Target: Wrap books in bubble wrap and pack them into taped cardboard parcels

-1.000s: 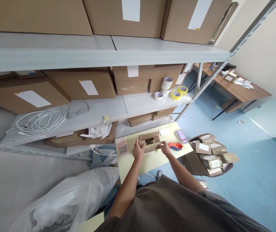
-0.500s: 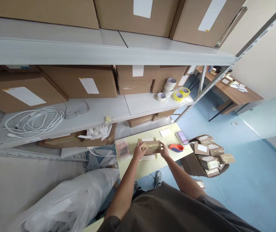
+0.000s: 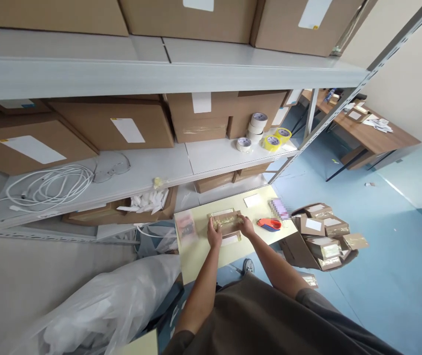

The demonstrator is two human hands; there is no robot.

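A small cardboard box (image 3: 228,224) with shiny clear tape is held between my two hands above the pale yellow table (image 3: 203,259). My left hand (image 3: 214,233) grips its left end, and my right hand (image 3: 246,227) has closed on the right end. Beneath it, partly hidden, lies more taped cardboard with a white label (image 3: 230,239). To the right of my right hand rests a red and blue tape dispenser (image 3: 269,224). A white paper (image 3: 252,200) and a blurred purple item (image 3: 279,209) lie farther back on the table.
An open carton (image 3: 294,249) packed with several taped boxes stands on the floor at right. Tape rolls (image 3: 257,123), coiled white cable (image 3: 53,185) and large cartons (image 3: 129,125) occupy the shelves. A big plastic bag (image 3: 122,296) bulges at lower left. A brown desk (image 3: 392,135) stands behind.
The box in my hands has tipped and shifted slightly, with its right end a little farther back. My right hand has moved left. The view has turned slightly rightward.
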